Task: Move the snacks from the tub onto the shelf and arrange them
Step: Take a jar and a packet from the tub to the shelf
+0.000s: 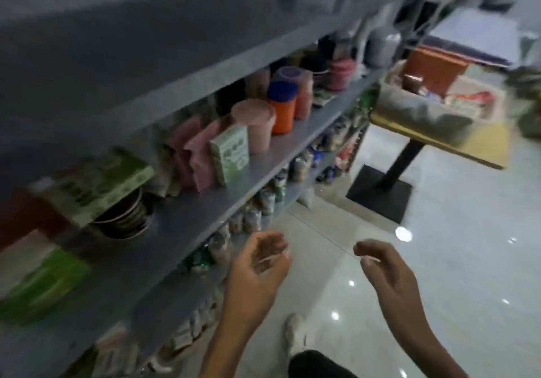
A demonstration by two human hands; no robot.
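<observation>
While empty and loosely curled, left hand (257,263) and right hand (386,272) free for snacks, tub (424,108) well beyond fingertips, shelf (187,216) beside left fingers.

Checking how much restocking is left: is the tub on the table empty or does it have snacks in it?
Not empty: packets show inside the tub on the yellow table.

Both forearms are bare as far as the bottom edge of the view, with no sleeve, watch or bracelet on either. The left hand (257,263) and right hand (386,272) wear no gloves or rings. Below them show a dark trouser leg (316,364) and a white shoe (294,333), both blurred.
</observation>
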